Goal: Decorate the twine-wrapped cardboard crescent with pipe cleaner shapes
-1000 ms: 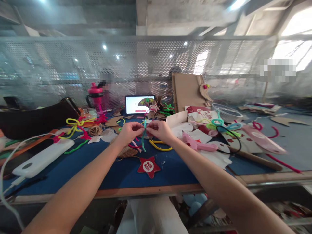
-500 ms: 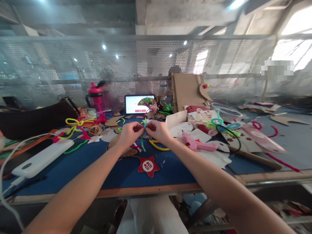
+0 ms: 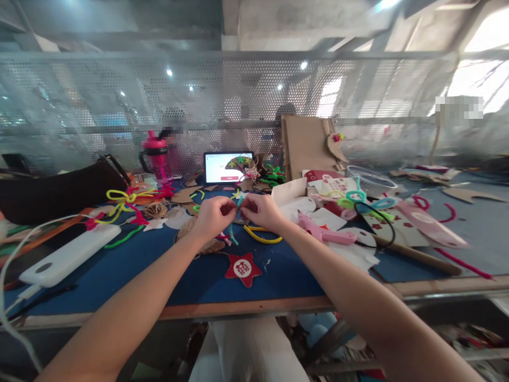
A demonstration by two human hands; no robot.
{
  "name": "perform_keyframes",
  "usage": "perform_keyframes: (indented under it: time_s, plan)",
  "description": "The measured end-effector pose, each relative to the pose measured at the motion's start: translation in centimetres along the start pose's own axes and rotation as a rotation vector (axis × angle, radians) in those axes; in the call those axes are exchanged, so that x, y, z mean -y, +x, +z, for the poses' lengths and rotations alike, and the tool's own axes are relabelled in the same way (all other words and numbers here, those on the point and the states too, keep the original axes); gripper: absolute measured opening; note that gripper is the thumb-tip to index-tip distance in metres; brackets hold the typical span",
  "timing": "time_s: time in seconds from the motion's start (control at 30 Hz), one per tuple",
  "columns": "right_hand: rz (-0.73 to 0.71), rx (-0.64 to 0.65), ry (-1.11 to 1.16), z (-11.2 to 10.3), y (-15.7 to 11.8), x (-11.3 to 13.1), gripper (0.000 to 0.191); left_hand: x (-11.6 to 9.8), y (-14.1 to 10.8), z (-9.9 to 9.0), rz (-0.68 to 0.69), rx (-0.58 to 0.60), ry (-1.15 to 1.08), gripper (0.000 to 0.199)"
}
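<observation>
Between both hands' fingers (image 3: 243,204), teal pipe cleaner (image 3: 231,236) pinched.

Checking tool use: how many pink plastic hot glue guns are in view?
1. The pink plastic hot glue gun lies on white paper just right of the right hand; others could be hidden under the clutter.

**Occlusions and Illegible Areas**

The left hand (image 3: 214,217) and right hand (image 3: 263,211) conceal the middle of the teal pipe cleaner (image 3: 231,234); its form there cannot be determined. Tablet screen (image 3: 217,170) text is too small to read. A pixelated patch (image 3: 459,107) obscures the upper right. The left edge cuts off the black bag (image 3: 51,193).
</observation>
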State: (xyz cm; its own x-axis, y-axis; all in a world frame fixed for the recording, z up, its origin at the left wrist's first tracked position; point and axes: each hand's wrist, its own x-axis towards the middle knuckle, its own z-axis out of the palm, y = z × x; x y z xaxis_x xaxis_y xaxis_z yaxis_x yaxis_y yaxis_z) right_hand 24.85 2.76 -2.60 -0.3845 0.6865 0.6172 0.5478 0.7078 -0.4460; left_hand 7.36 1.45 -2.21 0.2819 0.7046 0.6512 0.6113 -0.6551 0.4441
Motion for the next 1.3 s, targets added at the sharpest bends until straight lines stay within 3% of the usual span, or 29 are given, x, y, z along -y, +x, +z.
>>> perform_keyframes:
  time_s: [0.17,0.43,0.73,1.03,1.3]
  plan:
    - [-0.014,-0.020,-0.075,0.5,-0.2,0.2,0.004,-0.3,0.0,0.0,0.057,0.032,0.037,0.008]
    - [0.040,-0.065,-0.063,1.5,-0.1,-0.2,0.006,-0.5,-0.2,0.4,0.000,-0.005,0.010,0.006]
    - [-0.034,0.046,-0.176,1.2,-0.1,-0.1,0.004,0.6,0.3,-0.1,-0.154,0.188,-0.133,0.015]
    - [-0.037,-0.024,-0.218,1.9,0.0,-0.5,0.005,-0.5,0.0,0.1,-0.018,0.032,-0.010,0.008]
    - [-0.009,-0.111,0.061,-0.6,0.0,0.7,0.019,-0.2,0.2,-0.3,0.055,-0.009,0.038,0.005]
